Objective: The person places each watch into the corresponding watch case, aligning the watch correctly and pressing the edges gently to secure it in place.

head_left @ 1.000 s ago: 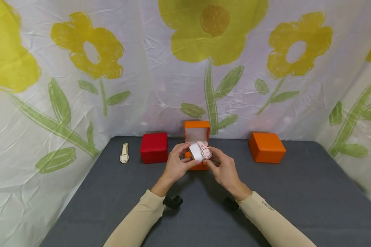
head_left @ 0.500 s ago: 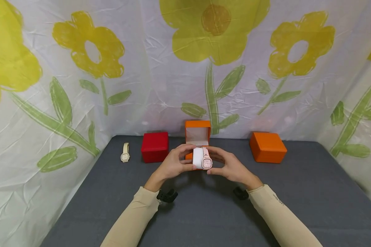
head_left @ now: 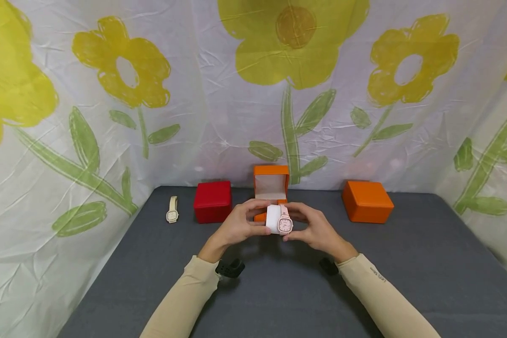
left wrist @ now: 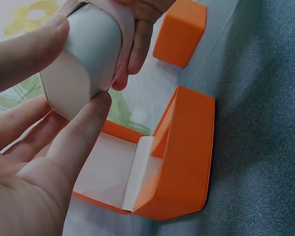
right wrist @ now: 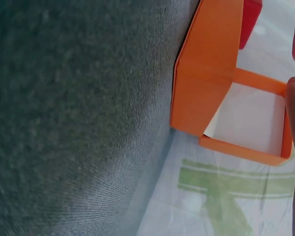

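Both hands are up in the air over the middle of the grey surface. The left hand has its thumb and fingers curled around a white pillow. A pink watch is wrapped around that pillow, with its face turned to the camera. The right hand pinches the watch side with its fingers.

Just behind the hands sits an open orange box. Its lid stands straight up, and its inside is white. The pillow is above the front of this box and does not touch it.

A red box sits shut just to the left of the open box. An orange shut box sits well apart on the right. A cream watch lies flat near the far left edge of the surface.

There is lots of bare grey room near the person and on the right side. The boxes all sit in a row close to the back edge.

A crinkly cloth with big yellow flowers hangs behind and on both sides.
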### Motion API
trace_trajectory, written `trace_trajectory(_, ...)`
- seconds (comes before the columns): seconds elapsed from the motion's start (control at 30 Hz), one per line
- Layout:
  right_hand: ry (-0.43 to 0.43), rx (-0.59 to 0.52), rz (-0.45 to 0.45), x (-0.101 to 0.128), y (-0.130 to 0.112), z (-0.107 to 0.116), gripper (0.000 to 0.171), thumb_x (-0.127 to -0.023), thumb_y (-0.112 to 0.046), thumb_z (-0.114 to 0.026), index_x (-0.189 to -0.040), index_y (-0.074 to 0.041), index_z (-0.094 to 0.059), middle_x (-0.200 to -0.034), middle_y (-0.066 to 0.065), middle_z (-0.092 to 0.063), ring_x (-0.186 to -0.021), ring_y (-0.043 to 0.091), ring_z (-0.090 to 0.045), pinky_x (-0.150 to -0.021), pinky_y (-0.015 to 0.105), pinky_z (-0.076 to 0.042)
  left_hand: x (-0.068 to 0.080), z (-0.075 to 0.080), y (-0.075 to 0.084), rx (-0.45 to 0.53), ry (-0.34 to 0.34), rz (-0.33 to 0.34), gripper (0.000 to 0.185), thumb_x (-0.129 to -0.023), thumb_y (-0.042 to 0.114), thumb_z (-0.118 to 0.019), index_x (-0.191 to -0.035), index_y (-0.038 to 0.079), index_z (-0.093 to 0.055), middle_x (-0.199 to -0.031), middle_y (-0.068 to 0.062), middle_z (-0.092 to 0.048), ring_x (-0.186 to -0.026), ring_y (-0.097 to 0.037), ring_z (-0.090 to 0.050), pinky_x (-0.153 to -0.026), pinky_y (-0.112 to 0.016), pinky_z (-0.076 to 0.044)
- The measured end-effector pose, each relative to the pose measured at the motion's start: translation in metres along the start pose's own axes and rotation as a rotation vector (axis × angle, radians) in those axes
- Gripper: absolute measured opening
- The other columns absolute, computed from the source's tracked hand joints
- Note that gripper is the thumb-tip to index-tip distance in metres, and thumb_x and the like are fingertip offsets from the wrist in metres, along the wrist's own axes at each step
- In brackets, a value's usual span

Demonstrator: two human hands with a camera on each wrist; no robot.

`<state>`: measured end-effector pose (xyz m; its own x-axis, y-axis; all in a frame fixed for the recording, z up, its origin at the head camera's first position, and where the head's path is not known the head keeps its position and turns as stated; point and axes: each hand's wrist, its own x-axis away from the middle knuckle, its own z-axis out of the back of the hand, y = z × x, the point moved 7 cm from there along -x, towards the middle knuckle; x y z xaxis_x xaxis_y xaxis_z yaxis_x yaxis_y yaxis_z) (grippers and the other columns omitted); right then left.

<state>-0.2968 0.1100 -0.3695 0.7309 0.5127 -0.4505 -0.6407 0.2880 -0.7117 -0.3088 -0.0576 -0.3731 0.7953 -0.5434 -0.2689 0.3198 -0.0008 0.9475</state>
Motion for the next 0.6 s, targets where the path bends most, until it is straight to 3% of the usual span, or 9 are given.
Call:
trace_trajectory(0.13, 0.007, -0.015, -0.002, 0.0, 0.003, -0.002, 0.077, -0.064, -0.005, -0.085, -0.132, 0.0, -0.05, -0.126, 0.014, -0.058, -0.111, 0.028, -0.061, -0.091, 0.037, -0.05, -0.004, 0.001, -0.015, 0.008, -0.004, 0.0, 0.064, -0.077, -0.007, -0.075, -0.135, 0.001, -0.05, -0.137, -0.014, -0.047, -0.125, -0.035, -0.047, -0.091, -0.044, -0.049)
trace_trajectory(0.3, 0.001, -0.035, 0.01, 0.002, 0.023, -0.008, 0.08, -0.063, -0.016, -0.088, -0.132, -0.01, -0.05, -0.126, 0.007, -0.057, -0.111, 0.022, -0.061, -0.091, 0.037, -0.05, -0.005, -0.006, -0.014, 0.022, -0.037, -0.008, 0.067, -0.076, -0.008, -0.075, -0.136, -0.004, -0.047, -0.141, -0.017, -0.043, -0.128, -0.032, -0.045, -0.091, -0.038, -0.05)
trace_trajectory(0.6, -0.011, -0.003, 0.016, 0.001, 0.025, -0.009, 0.077, -0.068, -0.031, -0.087, -0.133, -0.016, -0.048, -0.126, 0.0, -0.055, -0.111, 0.017, -0.059, -0.094, 0.038, -0.048, -0.005, -0.011, -0.014, -0.014, -0.034, -0.019, 0.07, -0.077, -0.012, -0.072, -0.139, -0.009, -0.04, -0.142, -0.024, -0.035, -0.132, -0.038, -0.039, -0.093, -0.054, -0.044)
